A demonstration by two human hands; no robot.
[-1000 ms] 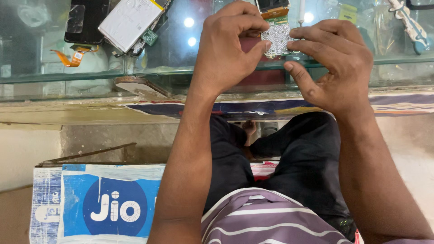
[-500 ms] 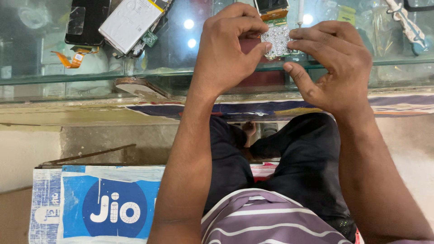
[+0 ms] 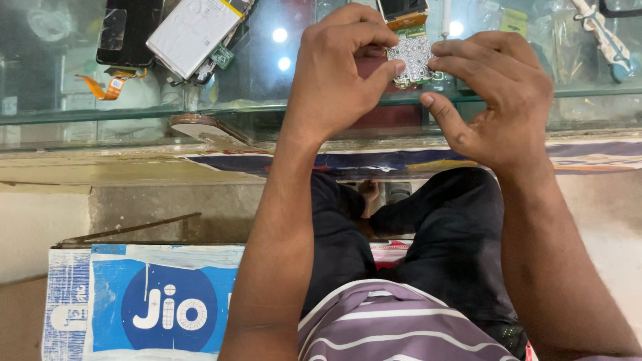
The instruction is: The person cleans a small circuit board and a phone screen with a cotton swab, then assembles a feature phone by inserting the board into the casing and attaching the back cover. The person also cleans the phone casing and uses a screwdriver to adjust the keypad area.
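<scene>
My left hand (image 3: 338, 70) and my right hand (image 3: 495, 93) meet over a glass counter top (image 3: 134, 110) and pinch a small phone circuit board (image 3: 413, 59) between them. The board shows a white keypad grid, with an orange flex strip and a small screen part (image 3: 401, 10) at its far end. The left thumb and fingers press its left edge; the right fingertips hold its right edge. A thin white tool (image 3: 445, 17) stands just behind the board.
At the far left of the glass lie a dark phone part (image 3: 127, 30), a white-backed opened phone (image 3: 194, 30) and an orange flex cable (image 3: 103, 85). A blue-and-white tool (image 3: 602, 37) lies far right. Below are my knees and a blue-and-white carton (image 3: 147, 304).
Both hands stay on the board with only slight finger shifts; the view has barely moved.
</scene>
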